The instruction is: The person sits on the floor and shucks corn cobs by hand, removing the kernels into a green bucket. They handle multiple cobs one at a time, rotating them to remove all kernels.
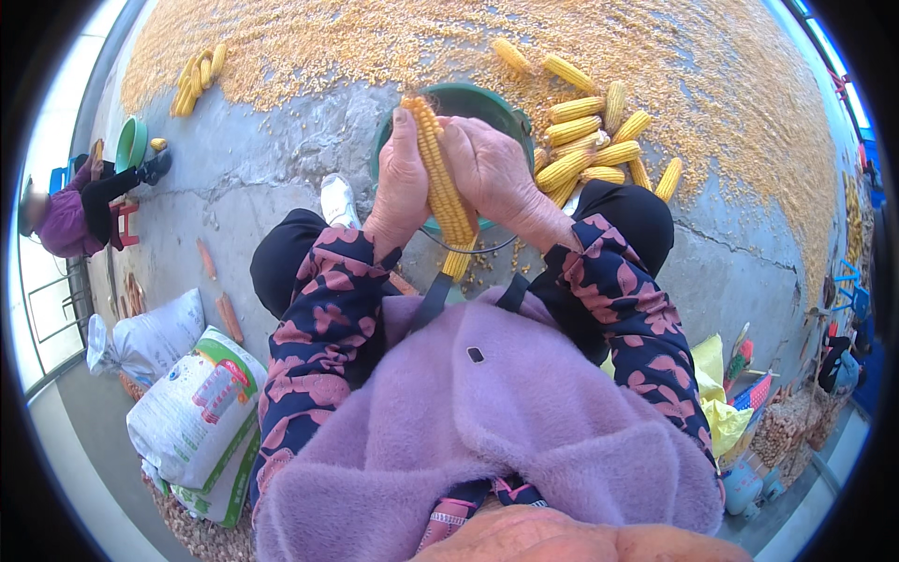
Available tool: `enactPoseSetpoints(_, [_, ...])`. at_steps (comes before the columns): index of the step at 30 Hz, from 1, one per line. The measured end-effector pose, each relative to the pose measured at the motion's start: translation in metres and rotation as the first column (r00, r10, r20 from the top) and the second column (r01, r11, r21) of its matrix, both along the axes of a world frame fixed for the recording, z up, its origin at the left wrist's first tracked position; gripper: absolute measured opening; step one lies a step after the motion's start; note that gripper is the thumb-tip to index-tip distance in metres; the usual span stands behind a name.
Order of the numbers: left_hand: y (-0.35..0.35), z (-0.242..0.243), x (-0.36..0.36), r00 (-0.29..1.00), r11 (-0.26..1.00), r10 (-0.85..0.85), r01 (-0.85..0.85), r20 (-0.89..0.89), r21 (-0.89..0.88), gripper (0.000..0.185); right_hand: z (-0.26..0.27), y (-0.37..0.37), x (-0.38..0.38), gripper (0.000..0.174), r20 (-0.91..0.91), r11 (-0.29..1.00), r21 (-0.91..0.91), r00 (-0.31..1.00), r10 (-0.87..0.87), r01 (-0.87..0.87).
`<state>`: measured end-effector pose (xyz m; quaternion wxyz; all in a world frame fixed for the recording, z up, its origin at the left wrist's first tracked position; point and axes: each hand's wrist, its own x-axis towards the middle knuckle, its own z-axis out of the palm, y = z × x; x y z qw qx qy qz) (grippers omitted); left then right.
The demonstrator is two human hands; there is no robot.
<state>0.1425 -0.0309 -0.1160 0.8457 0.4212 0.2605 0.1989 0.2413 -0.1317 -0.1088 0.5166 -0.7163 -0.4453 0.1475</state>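
An ear of dried yellow corn (439,172) is held above a green bucket (502,105), its far end pointing away from me. My left hand (402,172) grips its left side, with the thumb up along the kernels. Against its right side press the fingers and thumb of my right hand (488,165). Part of the ear's husked surface near the far end is covered by my fingers. Below the held ear, another corn ear (458,261) shows between my knees, partly hidden. A pile of corn ears (572,131) lies on the floor right of the bucket.
Loose kernels (337,42) spread over the concrete floor. Stuffed sacks (200,407) stand at lower left, near bare cobs (228,316). A person (70,218) sits at far left beside a green basin (131,144). A yellow bag (723,421) and heaped cobs (783,428) lie at lower right.
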Motion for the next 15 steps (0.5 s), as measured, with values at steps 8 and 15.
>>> enactPoseSetpoints(8, [0.001, 0.002, -0.005, 0.993, 0.997, -0.014, 0.023, -0.121, 0.078, 0.054, 0.005, 0.001, 0.011, 0.042, -0.004, 0.989, -0.134, 0.998, -0.061, 0.06])
enactPoseSetpoints(15, [-0.007, -0.025, 0.001, 0.997, 0.993, 0.026, -0.017, -0.073, 0.119, 0.046, -0.008, 0.007, 0.004, 0.046, -0.227, 0.986, -0.162, 0.971, -0.077, 0.041])
